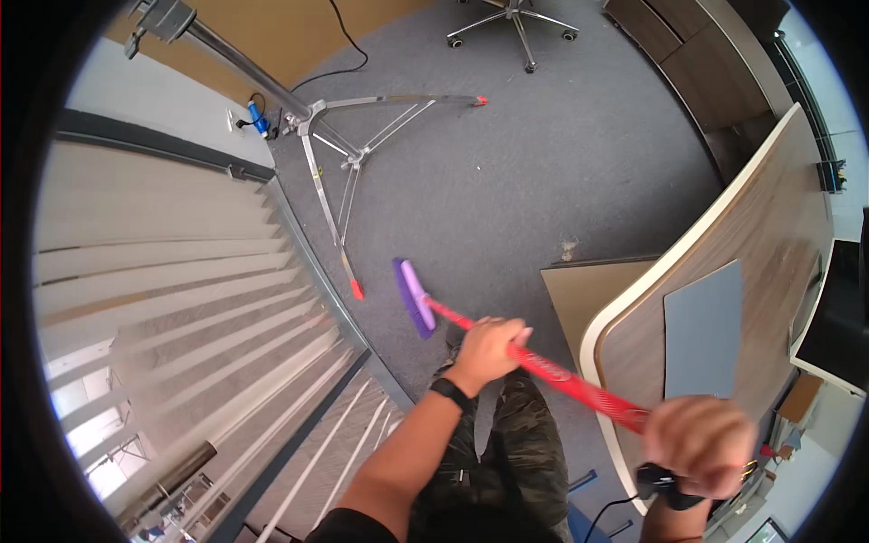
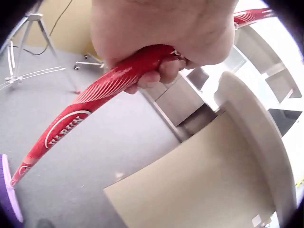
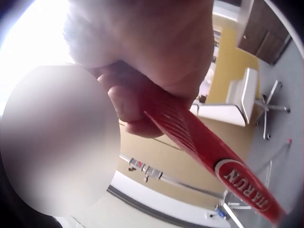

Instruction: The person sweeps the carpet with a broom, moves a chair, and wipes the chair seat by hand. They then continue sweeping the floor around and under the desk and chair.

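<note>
A broom with a red handle (image 1: 543,362) and a purple brush head (image 1: 414,297) reaches down to the grey carpet (image 1: 525,181). My left hand (image 1: 491,348) grips the handle partway down; the left wrist view shows its fingers curled round the red handle (image 2: 109,85), with the purple head (image 2: 9,194) at the lower left. My right hand (image 1: 701,443) grips the upper end of the handle near the desk edge. In the right wrist view the fingers (image 3: 137,114) wrap the red handle (image 3: 213,161). The brush head rests on the carpet near the window wall.
A metal tripod stand (image 1: 348,154) with red-tipped legs stands on the carpet ahead. A curved wooden desk (image 1: 724,262) with a grey mat (image 1: 706,330) is on the right. Window blinds (image 1: 163,299) line the left. An office chair base (image 1: 516,27) sits far ahead.
</note>
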A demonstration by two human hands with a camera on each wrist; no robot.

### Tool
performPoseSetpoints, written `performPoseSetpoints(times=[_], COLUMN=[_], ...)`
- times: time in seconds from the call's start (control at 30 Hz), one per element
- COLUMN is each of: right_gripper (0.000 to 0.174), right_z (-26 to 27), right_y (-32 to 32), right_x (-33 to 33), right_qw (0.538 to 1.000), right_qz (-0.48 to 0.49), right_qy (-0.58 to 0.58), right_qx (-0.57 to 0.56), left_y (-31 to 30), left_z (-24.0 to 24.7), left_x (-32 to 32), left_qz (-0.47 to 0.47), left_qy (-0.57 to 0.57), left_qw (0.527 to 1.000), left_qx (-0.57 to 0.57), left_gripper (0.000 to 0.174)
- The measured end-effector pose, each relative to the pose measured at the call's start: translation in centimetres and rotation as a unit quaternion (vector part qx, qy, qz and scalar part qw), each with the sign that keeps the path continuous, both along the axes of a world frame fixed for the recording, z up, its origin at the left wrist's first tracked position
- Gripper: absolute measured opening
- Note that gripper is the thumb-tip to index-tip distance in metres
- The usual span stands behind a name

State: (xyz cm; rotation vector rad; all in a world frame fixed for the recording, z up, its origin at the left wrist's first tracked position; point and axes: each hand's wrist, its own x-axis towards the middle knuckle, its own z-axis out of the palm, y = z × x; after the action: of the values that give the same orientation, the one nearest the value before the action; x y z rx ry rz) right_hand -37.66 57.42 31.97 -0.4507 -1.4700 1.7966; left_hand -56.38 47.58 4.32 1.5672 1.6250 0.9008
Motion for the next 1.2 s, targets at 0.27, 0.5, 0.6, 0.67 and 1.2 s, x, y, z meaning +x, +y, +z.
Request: performPoseSetpoints(times=[0.27, 0.5, 0.6, 0.67, 1.2], right_gripper=[0.04, 0.046, 0.046, 0.044, 0.049], right_z=[5.5, -2.6, 0.7, 3.4, -4.4], right_y=[4.9, 2.2, 2.8, 3.7, 12.6], right_x=[0.6, -6.6, -5.0, -3.6, -7.1], right_qw=[0.975, 0.994, 1.0, 0.997, 0.99], right_qz=[0.198, 0.056, -0.009, 0.014, -0.025], right_qy=[0.088, 0.067, 0.016, 0.015, 0.092], right_qx=[0.05, -0.06, 0.025, 0.073, -0.108], left_y=[0.8, -1.8, 3.8, 7.1, 11.8], left_z=[8.1, -1.2, 0.5, 2.5, -1.9], left_x=[-1.8, -5.9, -3.7, -2.6, -11.5], left_qz=[0.052, 0.023, 0.007, -0.005, -0.018], left_qy=[0.011, -0.005, -0.018, -0.013, 0.061], left_qw=[0.999, 0.998, 1.0, 1.0, 0.996], left_qx=[-0.001, -0.056, -0.019, 0.009, -0.07], left_gripper=[0.03, 0.03, 0.029, 0.029, 0.03])
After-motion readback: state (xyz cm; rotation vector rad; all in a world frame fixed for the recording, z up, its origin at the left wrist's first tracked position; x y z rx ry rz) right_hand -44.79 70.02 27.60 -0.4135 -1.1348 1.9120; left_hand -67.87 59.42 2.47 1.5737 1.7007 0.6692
